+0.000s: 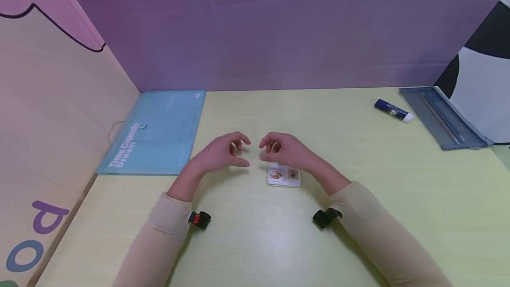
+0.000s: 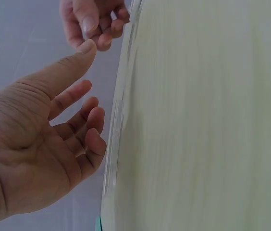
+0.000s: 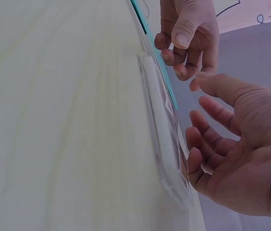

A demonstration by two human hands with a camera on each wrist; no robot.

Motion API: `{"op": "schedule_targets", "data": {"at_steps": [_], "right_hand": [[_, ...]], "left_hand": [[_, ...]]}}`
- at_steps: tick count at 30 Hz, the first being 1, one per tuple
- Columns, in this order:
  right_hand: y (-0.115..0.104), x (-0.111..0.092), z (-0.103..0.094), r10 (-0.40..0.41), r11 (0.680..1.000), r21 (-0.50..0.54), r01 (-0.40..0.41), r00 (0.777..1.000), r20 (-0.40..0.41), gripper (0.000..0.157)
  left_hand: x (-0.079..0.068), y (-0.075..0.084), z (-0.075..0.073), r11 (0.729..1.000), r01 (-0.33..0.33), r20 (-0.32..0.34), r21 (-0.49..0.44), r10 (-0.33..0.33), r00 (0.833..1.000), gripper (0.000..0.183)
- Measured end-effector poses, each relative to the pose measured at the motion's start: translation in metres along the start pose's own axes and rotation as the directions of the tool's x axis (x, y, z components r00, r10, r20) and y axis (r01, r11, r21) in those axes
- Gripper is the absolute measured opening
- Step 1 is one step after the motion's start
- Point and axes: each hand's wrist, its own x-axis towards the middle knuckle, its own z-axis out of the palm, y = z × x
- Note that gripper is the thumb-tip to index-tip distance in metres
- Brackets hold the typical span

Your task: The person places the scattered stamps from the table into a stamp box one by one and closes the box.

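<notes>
Both hands hover over the middle of the table, fingertips facing each other across a small gap. My left hand (image 1: pixel 222 152) has its thumb and loosely bent fingers apart, with nothing between them. The right hand (image 1: pixel 287 150) is in a similar loose curve and holds nothing. Just below it lies a small flat clear case (image 1: pixel 283 176) with two little pictures inside, its far edge partly covered by the hand. In the right wrist view the case (image 3: pixel 162 130) shows edge-on, flat on the table beside the right fingers (image 3: pixel 203 139).
A light blue document folder (image 1: pixel 163 132) with white lettering lies at the left. A dark blue glue stick (image 1: pixel 393 110) and a grey-blue pouch (image 1: pixel 444 118) with slim rods in it lie at the back right. A purple panel (image 1: pixel 279 30) stands behind the table (image 1: pixel 255 242).
</notes>
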Motion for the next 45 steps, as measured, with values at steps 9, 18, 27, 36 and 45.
{"op": "schedule_targets", "data": {"at_steps": [9,18,27,36,45], "right_hand": [[0.002,0.015,0.004,-0.016,1.000,0.002,0.016,1.000,0.022,0.033],[0.003,0.026,0.010,-0.032,0.999,-0.040,0.033,0.999,0.033,0.038],[0.002,0.034,0.015,-0.029,0.992,-0.119,0.032,0.999,0.034,0.041],[0.000,0.039,0.020,0.016,0.988,-0.156,-0.010,0.999,0.033,0.049],[-0.003,0.044,0.023,0.031,0.975,-0.222,-0.024,0.999,0.028,0.057]], "left_hand": [[-0.003,-0.016,-0.017,0.999,0.054,-0.057,0.008,-0.053,0.997,0.052],[-0.009,-0.025,-0.029,0.997,0.075,-0.083,0.006,-0.075,0.994,0.054],[-0.013,-0.036,-0.039,0.992,0.120,-0.085,0.037,-0.116,0.990,0.064],[-0.016,-0.039,-0.040,0.987,0.162,-0.071,0.021,-0.160,0.985,0.072],[-0.016,-0.041,-0.041,0.984,0.180,-0.055,0.005,-0.180,0.982,0.072]]}}
